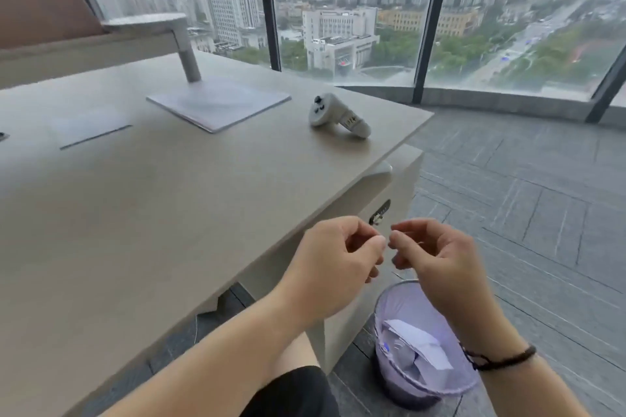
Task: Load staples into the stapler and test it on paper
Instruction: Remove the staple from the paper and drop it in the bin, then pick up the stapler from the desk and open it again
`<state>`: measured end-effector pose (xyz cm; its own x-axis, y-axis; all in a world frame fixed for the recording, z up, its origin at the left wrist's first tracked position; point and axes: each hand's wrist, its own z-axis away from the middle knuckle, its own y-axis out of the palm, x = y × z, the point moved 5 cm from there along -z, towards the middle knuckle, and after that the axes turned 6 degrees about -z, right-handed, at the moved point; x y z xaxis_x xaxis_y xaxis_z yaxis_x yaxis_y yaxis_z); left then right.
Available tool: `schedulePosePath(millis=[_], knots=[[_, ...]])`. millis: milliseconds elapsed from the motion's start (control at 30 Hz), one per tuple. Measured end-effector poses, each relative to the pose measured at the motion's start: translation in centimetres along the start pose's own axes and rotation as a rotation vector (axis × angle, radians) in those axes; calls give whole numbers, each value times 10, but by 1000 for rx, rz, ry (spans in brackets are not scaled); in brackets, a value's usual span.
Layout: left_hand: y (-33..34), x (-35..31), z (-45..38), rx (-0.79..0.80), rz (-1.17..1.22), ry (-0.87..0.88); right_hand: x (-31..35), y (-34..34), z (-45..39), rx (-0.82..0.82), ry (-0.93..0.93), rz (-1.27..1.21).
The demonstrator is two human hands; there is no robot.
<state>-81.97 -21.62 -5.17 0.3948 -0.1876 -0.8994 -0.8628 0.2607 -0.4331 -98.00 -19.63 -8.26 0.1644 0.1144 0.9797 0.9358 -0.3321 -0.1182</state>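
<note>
You are holding your left hand [333,261] and right hand [437,259] fingertip to fingertip above the bin [420,386], both pinching closed (on what, I cannot tell). No stapler is showing on the desk [169,200].

A beige rectangular desk [169,200] stands on grey tiled flooring [528,186] beside dark-framed floor-to-ceiling windows [352,10] admitting overcast daylight.

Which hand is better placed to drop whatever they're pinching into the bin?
Right hand, probably: it hangs almost directly above the bin, while the left hand sits nearer the desk. The pinched item is too small to identify.
</note>
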Motion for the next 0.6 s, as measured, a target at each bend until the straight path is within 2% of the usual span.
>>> schedulePosePath(millis=[267,600], knots=[[-136,-55,102,-275,-23,166,132,97,52,245,-239,-100],[-295,-20,246,-674,-123,63,195,255,133,639,-312,-162]])
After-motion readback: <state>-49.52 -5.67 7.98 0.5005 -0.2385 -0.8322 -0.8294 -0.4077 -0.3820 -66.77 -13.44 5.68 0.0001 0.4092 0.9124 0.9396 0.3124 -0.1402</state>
